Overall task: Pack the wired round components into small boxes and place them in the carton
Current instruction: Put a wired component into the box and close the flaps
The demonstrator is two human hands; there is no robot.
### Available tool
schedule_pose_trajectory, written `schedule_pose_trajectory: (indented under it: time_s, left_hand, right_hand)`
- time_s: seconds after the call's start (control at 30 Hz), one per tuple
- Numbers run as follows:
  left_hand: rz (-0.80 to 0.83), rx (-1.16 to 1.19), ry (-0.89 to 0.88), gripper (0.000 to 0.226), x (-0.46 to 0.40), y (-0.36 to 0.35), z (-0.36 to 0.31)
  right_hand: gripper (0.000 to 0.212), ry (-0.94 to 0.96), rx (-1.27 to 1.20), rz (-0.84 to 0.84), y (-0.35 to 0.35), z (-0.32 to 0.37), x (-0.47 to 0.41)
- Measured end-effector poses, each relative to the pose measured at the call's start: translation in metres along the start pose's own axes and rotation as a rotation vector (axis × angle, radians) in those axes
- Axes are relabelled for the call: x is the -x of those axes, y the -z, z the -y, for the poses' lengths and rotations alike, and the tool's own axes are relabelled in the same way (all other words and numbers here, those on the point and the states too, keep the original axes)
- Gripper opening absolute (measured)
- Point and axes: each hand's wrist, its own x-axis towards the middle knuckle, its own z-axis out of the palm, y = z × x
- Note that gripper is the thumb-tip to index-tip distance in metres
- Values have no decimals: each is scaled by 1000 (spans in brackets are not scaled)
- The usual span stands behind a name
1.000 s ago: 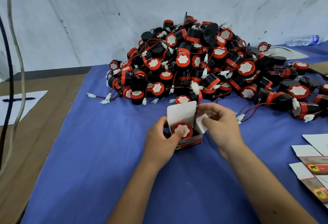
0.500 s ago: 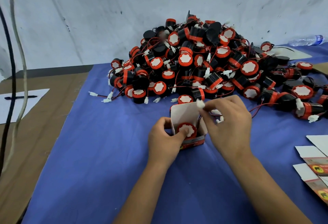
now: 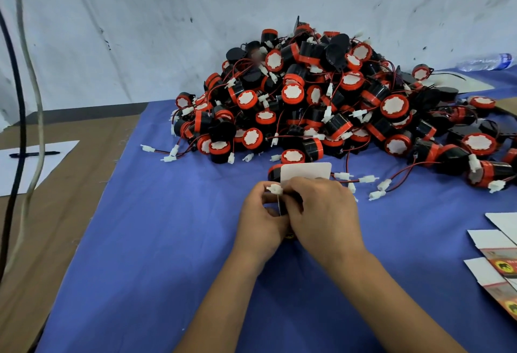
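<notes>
A big pile of black-and-red round components [image 3: 330,106] with red wires and white plugs lies on the blue cloth [image 3: 156,254] against the wall. In front of it stands a small box, mostly hidden by my hands; only its white open flap [image 3: 306,171] shows. My left hand [image 3: 258,219] grips the box from the left. My right hand [image 3: 324,212] covers the box top, and its fingertips pinch the component's white plug [image 3: 274,189] over the opening. The component inside is hidden. No carton is in sight.
Flat unfolded small boxes [image 3: 500,263] lie at the right edge. A paper sheet with a pen [image 3: 33,154] rests on the brown table at left, where two cables [image 3: 22,117] hang. A plastic bottle [image 3: 486,62] lies at the far right by the wall.
My right hand moved left and down over the box, carrying the white plug toward the opening. The component's red face, visible before, is now covered by my hands.
</notes>
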Motion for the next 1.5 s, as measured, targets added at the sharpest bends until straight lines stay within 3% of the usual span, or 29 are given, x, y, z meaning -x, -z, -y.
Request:
schedule_pose_trajectory:
  time_s: [0.17, 0.27, 0.33, 0.4, 0.47, 0.53, 0.63, 0.7, 0.77, 0.93, 1.07, 1.2, 1.4, 1.5]
  left_hand:
    - [15, 27, -18, 28, 0, -1, 2]
    - [-5, -6, -19, 33, -1, -2, 1]
    - [-19, -36, 10, 39, -3, -5, 0]
    - [-22, -137, -29, 29, -5, -6, 2]
    - [-42, -109, -77, 3, -4, -6, 6]
    - [-32, -109, -76, 13, -2, -3, 8]
    - [-19, -136, -97, 12, -2, -1, 7]
    - [-12, -115, -95, 18, -1, 0, 6]
    - [-13, -100, -88, 22, 1, 0, 6]
    - [120, -74, -91, 25, -2, 12, 3]
    - [233, -117, -71, 50, -2, 21, -2]
    - [222, -84, -69, 50, -2, 21, 0]
    - [257, -80, -93, 45, -3, 24, -2]
    - [261, -87, -93, 49, -4, 25, -2]
  right_hand:
    - [27, 46, -27, 164, 9, -5, -3]
    - [45, 65, -117, 298, 13, -6, 0]
    - [54, 15, -144, 262, 9, -5, 2]
    - [63, -51, -147, 166, 2, -2, 2]
    - [55, -54, -113, 109, -5, 2, 3]
    - [45, -28, -158, 107, -7, -1, 1]
    - [54, 98, -248, 286, 1, -18, -1]
    - [48, 180, -299, 330, 6, -27, -3]
    - [28, 203, -344, 272, 5, -28, -3]
    - [7, 35, -530, 77, 2, -31, -4]
    - [7, -56, -585, 49, 4, -36, -4]
    - [11, 3, -512, 195, 4, -36, -2]
    - [12, 159, -379, 80, 4, -30, 1]
    - [16, 164, -388, 101, 5, -34, 0]
